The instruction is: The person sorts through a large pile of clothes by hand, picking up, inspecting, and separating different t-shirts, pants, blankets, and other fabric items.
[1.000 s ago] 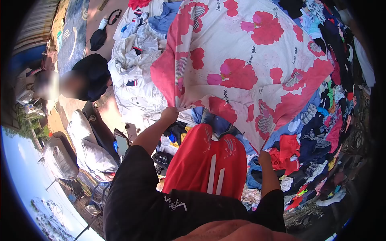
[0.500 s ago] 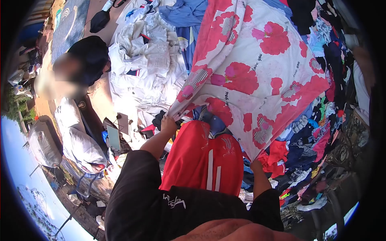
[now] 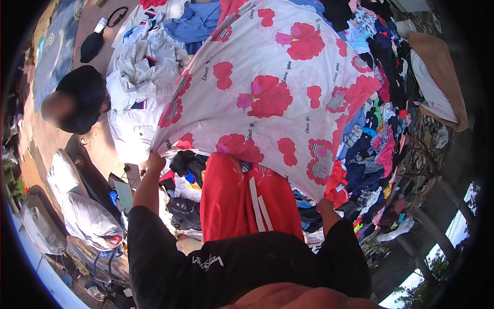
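A large white cloth with red flower prints and a pinkish-red border (image 3: 267, 98) is spread out in front of me, over piles of clothes. Its near left corner is gripped by my left hand (image 3: 156, 160), closed around the fabric. My right hand (image 3: 325, 206) is closed on the near right corner. Between the two hands the near edge hangs above my red trousers (image 3: 242, 206), partly over the knees. The far end of the cloth runs past the top of the view.
White clothes (image 3: 139, 77) lie in a heap at the left, with a blue garment (image 3: 193, 21) behind. Mixed clothes (image 3: 381, 144) are piled at the right. A person in dark clothing (image 3: 82, 98) is at the far left, near white sacks (image 3: 90, 219).
The cloth is spread wider and flatter, its folded left side opened out. My left hand has moved left, away from my right hand. The view has shifted too.
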The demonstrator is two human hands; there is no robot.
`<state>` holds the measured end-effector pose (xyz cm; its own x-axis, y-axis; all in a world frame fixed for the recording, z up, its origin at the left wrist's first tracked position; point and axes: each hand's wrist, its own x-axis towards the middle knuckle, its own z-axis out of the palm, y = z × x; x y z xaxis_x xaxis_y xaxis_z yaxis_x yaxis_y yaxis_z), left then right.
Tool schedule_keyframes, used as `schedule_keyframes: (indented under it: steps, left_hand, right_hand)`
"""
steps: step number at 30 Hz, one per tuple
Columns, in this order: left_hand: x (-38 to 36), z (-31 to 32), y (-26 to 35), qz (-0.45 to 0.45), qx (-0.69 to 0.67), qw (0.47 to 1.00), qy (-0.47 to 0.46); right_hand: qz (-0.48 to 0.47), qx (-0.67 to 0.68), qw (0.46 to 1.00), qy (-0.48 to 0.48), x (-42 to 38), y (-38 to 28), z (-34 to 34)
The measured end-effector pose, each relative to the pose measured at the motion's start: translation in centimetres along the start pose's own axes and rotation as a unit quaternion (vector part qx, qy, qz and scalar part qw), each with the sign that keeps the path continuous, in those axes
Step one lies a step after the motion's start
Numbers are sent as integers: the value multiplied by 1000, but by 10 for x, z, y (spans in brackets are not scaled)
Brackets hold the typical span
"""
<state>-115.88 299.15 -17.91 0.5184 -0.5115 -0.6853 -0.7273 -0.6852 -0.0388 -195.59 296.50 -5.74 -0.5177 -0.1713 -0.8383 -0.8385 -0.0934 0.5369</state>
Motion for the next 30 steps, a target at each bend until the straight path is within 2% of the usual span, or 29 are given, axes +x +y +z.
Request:
schedule_keyframes:
  steps: [1,2,3,5,7,8,9,12,13,14,15,17,18,19,21,22,24,25,26,27,28,29,30]
  left_hand:
    - [-4,0,10,21,-42,998,-31]
    - [-16,4,20,3,-59,998,-38]
    - [-27,25,23,36,-75,996,18]
    - [-68,55,31,101,-97,990,29]
    - [-127,91,25,126,-130,983,-36]
    - [-167,102,21,115,-126,981,-88]
    - [-207,126,1,55,-160,974,-148]
    - [-347,177,-64,16,-153,970,-188]
    - [-401,196,-89,-13,-161,965,-207]
    - [-456,183,-88,-72,-147,959,-232]
    - [-502,211,-114,-85,-135,952,-260]
    - [-590,198,-104,-133,-126,952,-246]
    - [-636,213,-103,-180,-179,951,-174]
    - [-657,213,-100,-133,-166,944,-251]
    - [-709,265,-98,-66,-169,958,-222]
    - [-721,298,-92,-58,-162,953,-248]
    - [-746,353,-70,-37,-149,939,-307]
    - [-760,358,-52,-93,-248,923,-280]
    - [-763,359,-32,-145,-341,895,-247]
    - [-767,360,-17,-193,-429,857,-212]
    - [-767,369,-14,-101,-484,852,-174]
    - [-767,380,-5,-109,-489,849,-170]
    - [-761,367,4,-134,-478,850,-174]
  right_hand:
    - [-5,1,1000,8,6,-3,-2]
    - [-16,17,999,27,13,-6,-2]
    - [-27,37,998,45,20,-13,0]
    - [-42,59,995,66,37,-20,15]
    - [-58,61,993,86,54,-26,17]
    - [-55,82,991,91,56,-25,16]
    - [-56,101,989,97,56,-24,13]
    - [-89,112,979,144,53,-14,3]
    - [-110,99,976,159,53,-12,3]
    - [-160,96,959,211,57,-6,5]
    - [-217,26,949,229,93,2,7]
    - [-321,-114,897,283,166,17,13]
    - [-311,-60,913,256,148,18,-8]
    - [-284,32,935,211,123,18,-27]
    - [-210,261,934,128,73,18,-58]
    - [-183,317,924,107,71,21,-72]
    - [-184,340,919,79,74,18,-98]
    - [-181,356,915,65,85,20,-113]
    - [-184,409,894,-1,79,18,-131]
    - [-185,389,902,28,78,10,-144]
    - [-185,368,909,58,80,-1,-157]
    - [-184,346,916,89,82,-10,-171]
    - [-294,114,929,194,87,-18,-191]
